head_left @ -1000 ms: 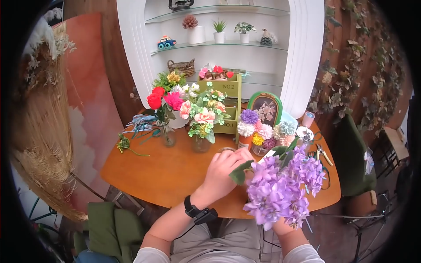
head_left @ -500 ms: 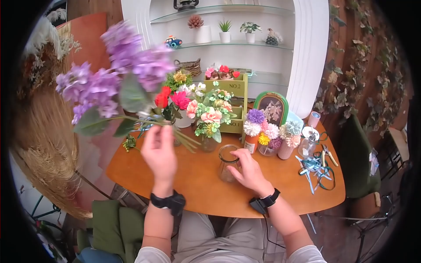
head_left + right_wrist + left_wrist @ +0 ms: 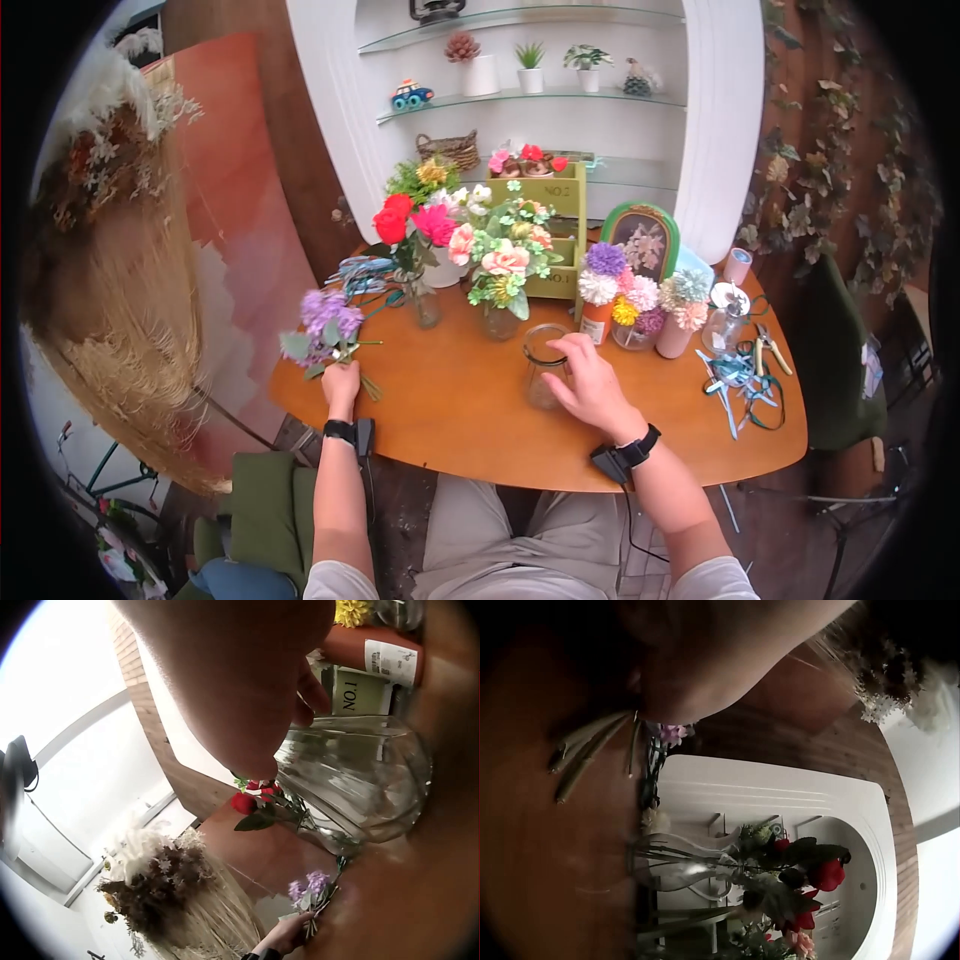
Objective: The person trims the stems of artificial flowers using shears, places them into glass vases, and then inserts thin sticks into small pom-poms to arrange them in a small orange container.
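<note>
At the table's left end, my left hand (image 3: 342, 388) holds a bunch of purple flowers (image 3: 330, 318) by the stems. The bunch lies low over the tabletop, its blooms pointing away to the left. Cut stem ends (image 3: 589, 754) stick out past the hand in the left wrist view. My right hand (image 3: 597, 392) grips an upright clear glass vase (image 3: 543, 385) near its rim, thumb and fingers curved round the near right side. In the right wrist view the vase (image 3: 367, 780) shows no stems inside, and part of its neck is hidden by the hand.
Behind stand a vase of red roses (image 3: 393, 222), a jar of peach flowers (image 3: 500, 262), a green drawer stand (image 3: 552, 285) and pompom flowers (image 3: 606, 262). Blue ribbons (image 3: 738, 378) and pliers (image 3: 768, 350) lie at the right. More ribbons (image 3: 372, 275) lie back left.
The purple flowers went from the right side across to the table's left end in my left hand and were lowered there. My right hand came onto the glass vase and has stayed on it.
</note>
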`<state>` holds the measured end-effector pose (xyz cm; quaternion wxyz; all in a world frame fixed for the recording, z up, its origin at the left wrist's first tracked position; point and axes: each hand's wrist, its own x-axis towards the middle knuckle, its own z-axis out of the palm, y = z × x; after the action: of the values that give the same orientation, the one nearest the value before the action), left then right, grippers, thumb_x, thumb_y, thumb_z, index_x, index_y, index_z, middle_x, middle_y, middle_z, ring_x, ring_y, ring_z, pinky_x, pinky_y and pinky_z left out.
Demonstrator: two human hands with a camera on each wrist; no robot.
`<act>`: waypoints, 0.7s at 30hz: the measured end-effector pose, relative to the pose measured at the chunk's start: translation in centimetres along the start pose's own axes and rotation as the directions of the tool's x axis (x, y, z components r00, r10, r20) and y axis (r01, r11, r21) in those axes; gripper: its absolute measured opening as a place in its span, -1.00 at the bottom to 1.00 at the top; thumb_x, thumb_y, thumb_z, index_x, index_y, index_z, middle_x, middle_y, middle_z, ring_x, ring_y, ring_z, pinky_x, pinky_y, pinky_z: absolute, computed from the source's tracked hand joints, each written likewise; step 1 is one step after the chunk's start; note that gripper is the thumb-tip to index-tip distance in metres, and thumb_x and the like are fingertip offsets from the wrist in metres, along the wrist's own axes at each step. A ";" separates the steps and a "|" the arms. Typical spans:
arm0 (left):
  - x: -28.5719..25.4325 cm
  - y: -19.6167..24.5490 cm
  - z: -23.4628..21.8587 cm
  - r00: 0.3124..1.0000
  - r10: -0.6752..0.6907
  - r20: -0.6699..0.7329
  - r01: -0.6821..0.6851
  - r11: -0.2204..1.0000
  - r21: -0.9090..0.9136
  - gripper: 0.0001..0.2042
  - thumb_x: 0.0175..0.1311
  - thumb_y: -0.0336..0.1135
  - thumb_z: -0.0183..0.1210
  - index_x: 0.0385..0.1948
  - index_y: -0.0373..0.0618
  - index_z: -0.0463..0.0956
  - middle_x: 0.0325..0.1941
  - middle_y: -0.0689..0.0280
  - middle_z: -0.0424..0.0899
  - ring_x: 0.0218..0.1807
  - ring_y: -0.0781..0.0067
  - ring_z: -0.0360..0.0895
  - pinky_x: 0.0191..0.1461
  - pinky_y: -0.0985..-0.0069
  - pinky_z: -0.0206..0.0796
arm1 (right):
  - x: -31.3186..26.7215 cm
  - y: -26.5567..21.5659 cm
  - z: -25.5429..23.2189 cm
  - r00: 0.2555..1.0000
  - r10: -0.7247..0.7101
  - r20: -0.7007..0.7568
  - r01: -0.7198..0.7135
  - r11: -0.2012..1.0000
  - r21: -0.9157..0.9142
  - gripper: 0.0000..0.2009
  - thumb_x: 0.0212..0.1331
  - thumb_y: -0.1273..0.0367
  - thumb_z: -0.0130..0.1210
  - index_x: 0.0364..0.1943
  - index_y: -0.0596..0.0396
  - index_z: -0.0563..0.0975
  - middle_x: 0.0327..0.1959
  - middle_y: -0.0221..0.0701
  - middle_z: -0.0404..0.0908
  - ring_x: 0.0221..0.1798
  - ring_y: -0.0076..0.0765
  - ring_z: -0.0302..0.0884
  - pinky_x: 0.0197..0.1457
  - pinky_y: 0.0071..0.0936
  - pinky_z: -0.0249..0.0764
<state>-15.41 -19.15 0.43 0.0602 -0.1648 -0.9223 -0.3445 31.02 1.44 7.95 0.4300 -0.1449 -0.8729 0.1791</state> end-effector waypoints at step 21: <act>-9.6 11.6 1.0 0.851 0.510 0.121 -0.405 0.786 -0.467 -0.70 0.36 -0.23 0.37 -0.04 -0.25 0.63 -0.32 0.28 0.74 -0.32 0.49 0.64 -0.14 0.45 0.53 | -0.4 -1.0 1.8 0.970 -0.152 0.187 0.182 0.971 -0.155 -0.82 0.26 0.32 0.28 -0.15 0.05 0.60 -0.54 -0.28 0.69 -0.48 -0.10 0.69 -0.43 -0.20 0.58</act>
<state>-2.35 -12.82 4.69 -0.0071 -0.4346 -0.7564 -0.4888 29.69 0.05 7.13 0.3516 -0.0909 -0.9284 0.0784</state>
